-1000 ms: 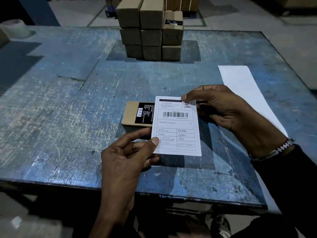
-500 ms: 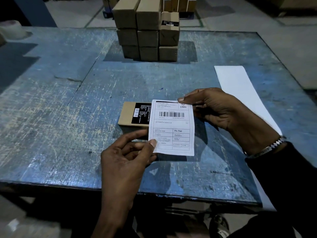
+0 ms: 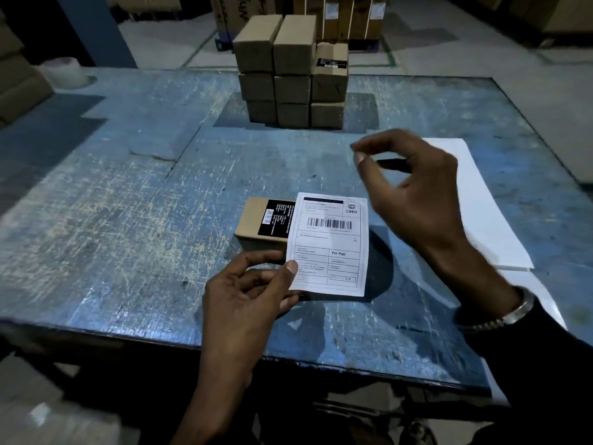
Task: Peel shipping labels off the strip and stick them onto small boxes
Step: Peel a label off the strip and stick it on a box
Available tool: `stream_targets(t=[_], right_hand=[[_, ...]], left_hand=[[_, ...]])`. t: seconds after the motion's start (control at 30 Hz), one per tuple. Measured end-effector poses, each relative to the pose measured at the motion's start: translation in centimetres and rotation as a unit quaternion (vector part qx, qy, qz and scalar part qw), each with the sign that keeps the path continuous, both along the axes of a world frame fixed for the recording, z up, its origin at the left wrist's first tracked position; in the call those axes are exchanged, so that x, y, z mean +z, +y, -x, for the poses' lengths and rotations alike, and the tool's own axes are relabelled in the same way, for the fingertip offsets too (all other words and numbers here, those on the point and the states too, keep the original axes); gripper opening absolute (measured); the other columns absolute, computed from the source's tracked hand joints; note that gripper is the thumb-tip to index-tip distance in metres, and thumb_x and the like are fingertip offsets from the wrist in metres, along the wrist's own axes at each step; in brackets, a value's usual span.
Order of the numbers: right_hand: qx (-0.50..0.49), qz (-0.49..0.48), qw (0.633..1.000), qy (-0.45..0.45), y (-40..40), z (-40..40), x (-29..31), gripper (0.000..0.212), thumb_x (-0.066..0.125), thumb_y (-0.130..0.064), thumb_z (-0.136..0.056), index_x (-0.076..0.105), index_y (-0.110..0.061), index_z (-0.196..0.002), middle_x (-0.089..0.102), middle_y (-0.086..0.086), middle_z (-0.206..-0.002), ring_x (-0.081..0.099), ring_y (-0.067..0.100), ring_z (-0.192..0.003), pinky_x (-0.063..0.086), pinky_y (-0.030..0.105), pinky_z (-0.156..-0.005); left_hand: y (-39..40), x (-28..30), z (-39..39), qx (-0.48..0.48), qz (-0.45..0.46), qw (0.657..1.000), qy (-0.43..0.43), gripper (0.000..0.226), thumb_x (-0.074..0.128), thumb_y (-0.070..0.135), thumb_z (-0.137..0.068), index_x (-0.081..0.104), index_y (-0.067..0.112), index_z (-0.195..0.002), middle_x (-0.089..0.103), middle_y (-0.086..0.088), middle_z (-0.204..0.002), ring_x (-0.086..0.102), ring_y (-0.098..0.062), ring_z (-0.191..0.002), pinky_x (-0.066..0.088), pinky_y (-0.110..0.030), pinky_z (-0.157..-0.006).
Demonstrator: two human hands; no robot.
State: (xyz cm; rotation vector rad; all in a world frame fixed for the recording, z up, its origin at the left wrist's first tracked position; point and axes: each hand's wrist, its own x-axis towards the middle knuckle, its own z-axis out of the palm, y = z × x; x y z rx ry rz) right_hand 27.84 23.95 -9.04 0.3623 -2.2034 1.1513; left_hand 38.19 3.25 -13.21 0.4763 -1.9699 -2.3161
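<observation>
Over small box [image 3: 256, 224]: white barcoded label [image 3: 330, 244] pinched by left hand [image 3: 247, 293]; right hand [image 3: 414, 187] loosely curled, empty.

Left hand [image 3: 253, 293] pinches the label [image 3: 330, 245] over the box [image 3: 256, 223] — right hand [image 3: 414, 194] lifted clear.

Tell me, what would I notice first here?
Probably the white paper shipping label with a barcode, pinched at its lower left corner by the left hand over a small brown cardboard box mid-table. Above it hovers the right hand; behind stands a stack of brown cardboard boxes.
</observation>
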Motion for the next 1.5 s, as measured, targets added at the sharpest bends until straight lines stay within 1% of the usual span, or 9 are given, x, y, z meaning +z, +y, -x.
stream_targets(t=[0.2,0.4,0.63,0.7,0.8,0.9,1.13,1.3,1.5], right_hand=[[0.187,-0.277,0.942,-0.033,-2.7,-2.1,-1.3,0.046,0.050,-0.032,-0.111,0.060,-0.014,-0.152,0.054,0.000,-0.161,0.038,0.009,-0.156,0.031,0.025,-0.126],[0.200,-0.452,0.857,-0.147,-2.6,-2.2,-1.7,0.074,0.000,-0.061,-0.108,0.006,-0.025,-0.173,-0.004,-0.010,-0.179,-0.013,-0.003,-0.162,-0.006,0.029,-0.133],[0.210,-0.463,0.842,-0.182,-2.7,-2.5,-0.8,0.077,-0.003,-0.064,-0.105,-0.005,-0.027,-0.172,-0.015,-0.013,-0.177,-0.023,-0.007,-0.157,-0.013,0.029,-0.132],[0.208,-0.464,0.840,-0.192,-2.9,-2.7,-0.7,0.077,-0.003,-0.065,-0.104,-0.007,-0.028,-0.171,-0.017,-0.014,-0.177,-0.024,-0.008,-0.157,-0.013,0.029,-0.132],[0.197,-0.466,0.839,-0.202,-3.0,-2.9,-0.6,0.076,-0.002,-0.064,-0.105,-0.008,-0.026,-0.171,-0.016,-0.011,-0.177,-0.024,-0.005,-0.158,-0.013,0.029,-0.132],[0.172,-0.465,0.838,-0.227,-2.4,-3.5,-0.4,0.076,0.000,-0.064,-0.107,-0.012,-0.024,-0.171,-0.021,-0.010,-0.177,-0.027,-0.004,-0.157,-0.014,0.029,-0.131],[0.049,-0.453,0.820,-0.345,0.4,-6.9,1.4,0.085,-0.006,-0.074,-0.098,-0.026,-0.025,-0.164,-0.036,-0.012,-0.170,-0.039,-0.005,-0.150,-0.020,0.024,-0.127],[0.082,-0.367,0.884,-0.276,-4.9,-8.3,2.3,0.083,-0.010,-0.076,-0.098,-0.020,-0.031,-0.168,-0.029,-0.018,-0.173,-0.034,-0.010,-0.152,-0.012,0.028,-0.131],[0.045,-0.397,0.880,-0.256,-5.2,-8.0,-1.4,0.081,0.001,-0.069,-0.105,-0.004,-0.023,-0.172,-0.014,-0.009,-0.179,-0.023,-0.002,-0.159,-0.017,0.024,-0.128]], left_hand=[[-0.4,0.1,0.0,-0.018,-0.030,0.999,-0.024,0.008,0.073,0.014,-0.095,0.078,0.007,-0.098,0.081,-0.014,-0.086,0.081,-0.023,-0.078,0.063,-0.022,-0.068],[-1.1,0.9,-1.3,-0.050,-0.055,0.997,-0.038,0.015,0.068,0.015,-0.098,0.079,0.008,-0.104,0.083,-0.011,-0.096,0.082,-0.026,-0.089,0.063,-0.022,-0.068],[-4.1,1.9,-1.3,0.021,0.148,0.987,0.065,0.034,0.077,0.038,-0.087,0.081,0.007,-0.073,0.079,-0.012,-0.074,0.078,-0.026,-0.068,0.062,-0.028,-0.062],[-5.7,2.2,1.2,-0.001,0.294,0.931,0.215,0.017,0.084,0.037,-0.090,0.082,0.020,-0.093,0.082,0.005,-0.093,0.078,-0.011,-0.088,0.061,-0.024,-0.079],[-7.2,1.4,7.2,-0.195,0.439,0.828,0.288,0.063,0.086,0.039,-0.087,0.063,0.024,-0.144,0.062,0.008,-0.148,0.055,-0.006,-0.139,0.044,-0.025,-0.116],[-8.1,1.0,10.6,-0.291,0.435,0.796,0.304,0.068,0.086,0.052,-0.081,0.068,0.022,-0.140,0.066,0.003,-0.142,0.060,-0.010,-0.135,0.050,-0.043,-0.113],[-8.2,-0.4,10.4,-0.253,0.431,0.784,0.368,0.064,0.101,0.046,-0.065,0.080,0.018,-0.119,0.072,0.007,-0.123,0.067,-0.011,-0.117,0.056,-0.038,-0.095],[-7.6,-0.6,10.3,-0.240,0.458,0.749,0.415,0.052,0.092,0.047,-0.078,0.077,0.012,-0.113,0.071,0.000,-0.115,0.067,-0.019,-0.108,0.053,-0.037,-0.088],[-7.9,-1.1,10.7,-0.226,0.471,0.735,0.433,0.054,0.088,0.053,-0.080,0.079,0.012,-0.114,0.072,-0.002,-0.117,0.068,-0.021,-0.106,0.054,-0.039,-0.087]])
